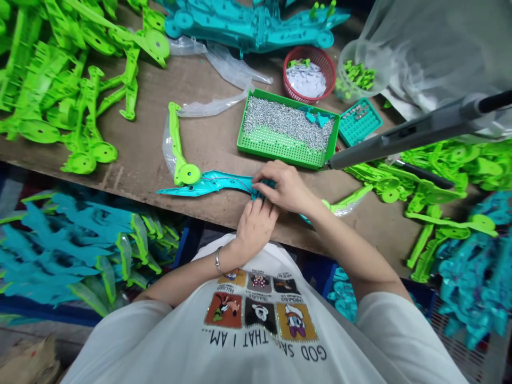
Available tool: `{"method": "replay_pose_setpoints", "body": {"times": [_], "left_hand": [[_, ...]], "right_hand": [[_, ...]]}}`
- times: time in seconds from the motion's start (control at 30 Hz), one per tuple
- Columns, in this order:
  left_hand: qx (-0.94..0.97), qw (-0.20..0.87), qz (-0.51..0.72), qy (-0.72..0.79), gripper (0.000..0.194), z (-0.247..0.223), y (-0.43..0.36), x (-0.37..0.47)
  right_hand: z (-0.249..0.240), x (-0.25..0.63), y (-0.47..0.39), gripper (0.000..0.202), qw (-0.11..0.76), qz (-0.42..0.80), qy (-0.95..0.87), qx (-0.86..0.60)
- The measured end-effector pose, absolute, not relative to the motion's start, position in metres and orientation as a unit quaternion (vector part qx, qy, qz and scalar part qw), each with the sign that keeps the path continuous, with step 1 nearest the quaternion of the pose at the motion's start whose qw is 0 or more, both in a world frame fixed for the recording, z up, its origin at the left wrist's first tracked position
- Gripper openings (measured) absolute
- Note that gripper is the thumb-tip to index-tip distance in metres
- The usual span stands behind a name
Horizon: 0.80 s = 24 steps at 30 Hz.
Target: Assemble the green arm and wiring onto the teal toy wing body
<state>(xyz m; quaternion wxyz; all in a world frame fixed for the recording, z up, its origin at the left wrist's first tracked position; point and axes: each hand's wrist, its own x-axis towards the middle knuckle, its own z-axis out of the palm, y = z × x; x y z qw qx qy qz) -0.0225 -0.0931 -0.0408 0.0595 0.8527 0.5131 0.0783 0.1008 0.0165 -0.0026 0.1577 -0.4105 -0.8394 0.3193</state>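
Both of my hands meet at the middle of a long blue plastic part [224, 181] lying along the table's front edge. My left hand [256, 221] is on its near side, fingers bent against the part. From the right, my right hand [282, 184] reaches over it with fingers curled and pressed together at the centre. What lies under the fingertips is too small to make out. A green arm piece [178, 144] with a clear blade joins the blue part's left end, and another green piece [352, 200] shows at its right end.
A green tray of screws [288, 151] stands just beyond my hands, with a red basket [308, 95] behind it. A grey power screwdriver [404, 133] hangs at the right. Green parts [84, 106] pile up at the left; blue parts [60, 240] fill a bin below.
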Motion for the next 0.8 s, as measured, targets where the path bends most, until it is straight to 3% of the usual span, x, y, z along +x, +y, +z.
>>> {"method": "replay_pose_setpoints", "body": {"times": [0.27,0.6,0.8], "left_hand": [[0.854,0.064,0.099,0.506,0.042,-0.044,-0.092,-0.024],[0.903,0.071,0.062,0.419,0.038,-0.039,-0.072,-0.039],[0.911,0.066,0.042,0.405,0.049,-0.035,-0.068,-0.04]], "right_hand": [[-0.022,0.08,0.034,0.022,0.028,0.274,-0.877,-0.393],[-0.031,0.089,0.039,0.021,0.097,0.294,-0.867,-0.391],[0.006,0.124,0.029,0.028,0.142,0.316,-0.838,-0.421]]}}
